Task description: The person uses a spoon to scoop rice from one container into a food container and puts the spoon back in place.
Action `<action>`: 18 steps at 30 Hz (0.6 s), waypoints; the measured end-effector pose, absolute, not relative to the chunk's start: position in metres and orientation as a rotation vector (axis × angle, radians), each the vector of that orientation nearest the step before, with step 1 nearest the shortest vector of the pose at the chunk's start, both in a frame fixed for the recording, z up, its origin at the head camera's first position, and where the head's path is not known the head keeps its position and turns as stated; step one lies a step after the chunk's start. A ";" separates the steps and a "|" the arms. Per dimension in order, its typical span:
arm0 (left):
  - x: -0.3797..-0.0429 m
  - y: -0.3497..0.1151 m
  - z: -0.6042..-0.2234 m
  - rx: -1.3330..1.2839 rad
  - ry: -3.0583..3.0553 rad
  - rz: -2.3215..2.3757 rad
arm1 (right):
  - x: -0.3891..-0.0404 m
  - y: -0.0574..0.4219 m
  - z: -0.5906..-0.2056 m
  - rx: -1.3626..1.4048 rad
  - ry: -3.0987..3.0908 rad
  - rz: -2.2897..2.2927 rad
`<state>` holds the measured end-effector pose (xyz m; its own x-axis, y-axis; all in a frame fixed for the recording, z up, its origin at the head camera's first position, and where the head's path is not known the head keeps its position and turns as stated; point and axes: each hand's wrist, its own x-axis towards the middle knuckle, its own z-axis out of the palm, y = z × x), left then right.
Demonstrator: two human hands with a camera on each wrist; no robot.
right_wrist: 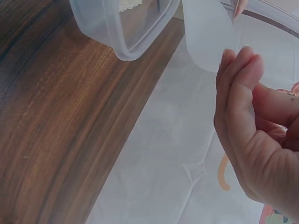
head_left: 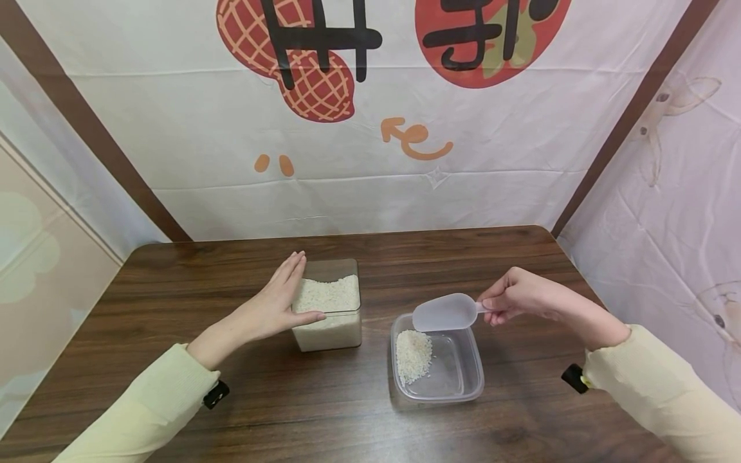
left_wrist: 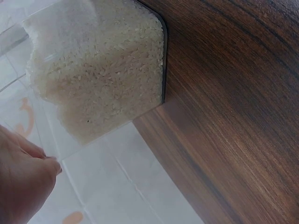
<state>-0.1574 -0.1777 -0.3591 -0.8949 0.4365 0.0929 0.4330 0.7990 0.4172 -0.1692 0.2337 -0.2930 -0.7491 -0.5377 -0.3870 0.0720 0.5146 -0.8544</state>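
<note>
A clear square canister [head_left: 332, 331] holds white rice [head_left: 329, 296], heaped higher toward its edges. My left hand [head_left: 282, 297] lies against its left side, fingers straight and thumb stretched along the near rim. In the left wrist view, rice [left_wrist: 107, 70] shows through the canister's wall. My right hand [head_left: 512, 297] pinches the handle of a translucent scoop [head_left: 446, 312], held level over the far rim of a clear plastic food container [head_left: 479, 379]. A small pile of rice [head_left: 413, 355] lies in that container's left part. The right wrist view shows the scoop [right_wrist: 205, 35] beside the container [right_wrist: 114, 28].
Both containers stand on a dark wooden table [head_left: 243, 411], the food container to the right of the canister. A printed white cloth [head_left: 359, 199] hangs behind the table's far edge, and more cloth hangs at both sides.
</note>
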 end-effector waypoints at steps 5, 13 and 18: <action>-0.158 -0.178 -0.360 0.719 2.976 0.673 | -0.171 0.230 -0.290 -0.371 2.134 -1.258; -0.158 -0.179 -0.361 0.724 2.980 0.677 | -0.173 0.223 -0.284 -0.368 2.130 -1.289; -0.158 -0.178 -0.361 0.728 2.990 0.674 | -0.174 0.218 -0.279 -0.390 2.123 -1.293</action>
<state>-0.1583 -0.1784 -0.3609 -0.8932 0.4367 0.1074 0.4406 0.8017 0.4039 -0.1741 0.2181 -0.2794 -0.7674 -0.5377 -0.3493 0.0637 0.4783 -0.8759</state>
